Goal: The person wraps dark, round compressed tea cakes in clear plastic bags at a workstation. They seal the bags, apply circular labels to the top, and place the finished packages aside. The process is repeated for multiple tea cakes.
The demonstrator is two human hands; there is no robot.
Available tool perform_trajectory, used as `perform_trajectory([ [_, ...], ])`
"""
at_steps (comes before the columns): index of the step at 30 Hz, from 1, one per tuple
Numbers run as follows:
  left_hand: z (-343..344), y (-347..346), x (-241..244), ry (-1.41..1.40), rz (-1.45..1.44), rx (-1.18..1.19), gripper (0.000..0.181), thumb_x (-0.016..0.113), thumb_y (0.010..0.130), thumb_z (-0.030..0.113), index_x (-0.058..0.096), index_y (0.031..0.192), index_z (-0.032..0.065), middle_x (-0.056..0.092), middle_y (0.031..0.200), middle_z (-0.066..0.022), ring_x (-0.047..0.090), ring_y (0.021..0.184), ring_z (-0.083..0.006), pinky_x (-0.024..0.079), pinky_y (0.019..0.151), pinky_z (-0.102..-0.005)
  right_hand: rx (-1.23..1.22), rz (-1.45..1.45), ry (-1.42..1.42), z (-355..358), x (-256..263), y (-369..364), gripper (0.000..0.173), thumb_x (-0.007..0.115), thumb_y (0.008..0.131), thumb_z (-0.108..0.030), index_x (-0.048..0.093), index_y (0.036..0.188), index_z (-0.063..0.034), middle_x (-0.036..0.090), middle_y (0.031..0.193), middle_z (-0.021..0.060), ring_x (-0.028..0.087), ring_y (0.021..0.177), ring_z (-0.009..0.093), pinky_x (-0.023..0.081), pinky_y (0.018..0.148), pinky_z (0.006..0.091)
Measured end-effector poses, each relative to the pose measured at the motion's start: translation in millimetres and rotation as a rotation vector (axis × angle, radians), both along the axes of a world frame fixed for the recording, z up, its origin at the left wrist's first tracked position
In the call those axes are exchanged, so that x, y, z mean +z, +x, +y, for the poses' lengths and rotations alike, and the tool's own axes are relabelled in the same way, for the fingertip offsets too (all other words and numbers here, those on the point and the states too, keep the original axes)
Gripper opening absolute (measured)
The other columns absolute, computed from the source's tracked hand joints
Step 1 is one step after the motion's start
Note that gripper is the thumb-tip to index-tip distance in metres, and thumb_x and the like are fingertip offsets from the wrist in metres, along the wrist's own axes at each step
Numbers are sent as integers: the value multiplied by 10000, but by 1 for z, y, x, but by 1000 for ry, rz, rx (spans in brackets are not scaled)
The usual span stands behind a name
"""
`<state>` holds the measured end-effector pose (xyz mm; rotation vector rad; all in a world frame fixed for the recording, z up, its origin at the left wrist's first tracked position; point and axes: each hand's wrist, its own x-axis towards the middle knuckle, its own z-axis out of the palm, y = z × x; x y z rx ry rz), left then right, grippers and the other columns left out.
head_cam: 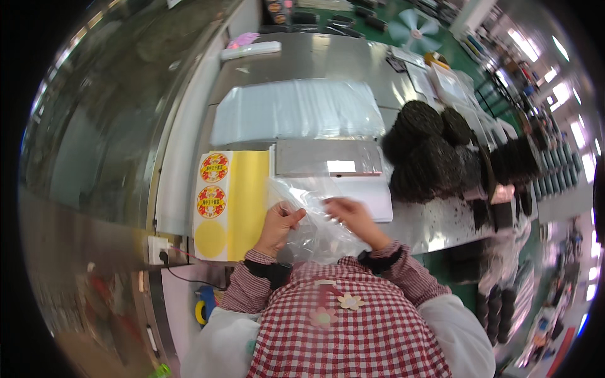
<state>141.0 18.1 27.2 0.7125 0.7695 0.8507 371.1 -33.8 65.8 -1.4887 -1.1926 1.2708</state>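
Just before my checked apron, a clear plastic bag (321,236) hangs crumpled at the table's front edge. My left hand (280,227) pinches it between thumb and fingers. On its other side my right hand (354,218) is blurred, its fingers at the bag's right part; whether they grip the film cannot be made out. Beneath and behind the hands lie a sheet of white paper (373,196) and a flat grey metal plate (302,158). To the left rests a sheet of round stickers (211,201) with printed writing, its backing yellow where bare.
A stack of clear plastic bags (298,111) lies beyond the plate. Dark round cakes, apparently dried seaweed (420,156), are piled at the right, crumbs beside them. A fan (416,33) stands past the far edge. A power socket with cable (158,250) sits at the left front.
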Motion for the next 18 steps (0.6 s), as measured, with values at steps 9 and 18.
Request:
perform_trajectory([
  [9, 23, -60, -69, 258, 802, 109, 119, 651, 903, 88, 548, 844, 76, 557, 726, 1, 543, 624, -126, 454, 589, -268, -164, 1230, -389, -6, 17, 8, 269, 487, 996, -167, 562, 1144, 45, 654, 1127, 148, 629, 1070, 267, 417, 1087, 485],
  [18, 5, -31, 23, -448, -53, -341, 214, 531, 971, 163, 587, 1114, 15, 663, 991, -117, 664, 880, -245, 570, 815, -367, -5, -604, -120, 14, -71, 6, 183, 608, 852, -137, 674, 995, -45, 704, 891, 142, 674, 835, 283, 518, 788, 422],
])
